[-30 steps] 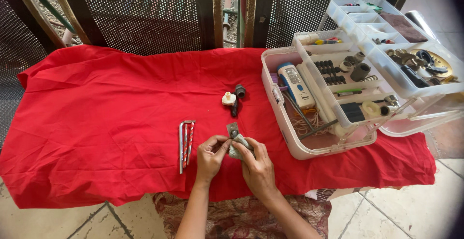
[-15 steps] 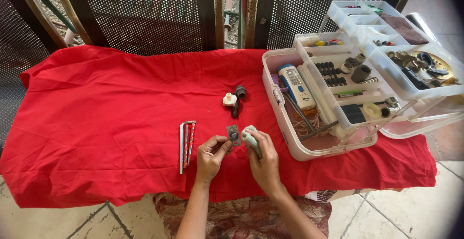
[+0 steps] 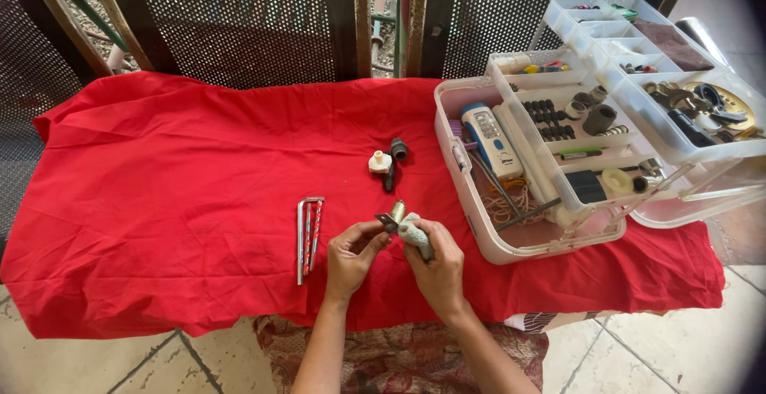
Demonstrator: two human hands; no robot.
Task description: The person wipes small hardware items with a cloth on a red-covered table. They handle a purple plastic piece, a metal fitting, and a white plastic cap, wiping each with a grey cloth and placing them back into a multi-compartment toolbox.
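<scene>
- Pale grey-white tool handle point(image 3: 416, 234), gripped in right hand point(image 3: 437, 270) above red cloth point(image 3: 159, 187), near open plastic toolbox point(image 3: 479, 226).
- Small dark metal piece point(image 3: 388, 222) pinched by left hand point(image 3: 351, 254) at handle's tip.
- Best done keeping both parts steady, aligned, close to cloth.
- Wrists bent inward, fingers curled, hands nearly touching.

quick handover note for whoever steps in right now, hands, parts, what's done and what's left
Left hand: pinching a small metal piece at the tool's tip.
Right hand: gripping a pale grey-handled tool.
Both hover over the red cloth. Red and silver rods lie to the left, a white and black fitting beyond, the open toolbox to the right.
Done: tool and piece in hand.
Left: cannot tell whether they are joined.
</scene>
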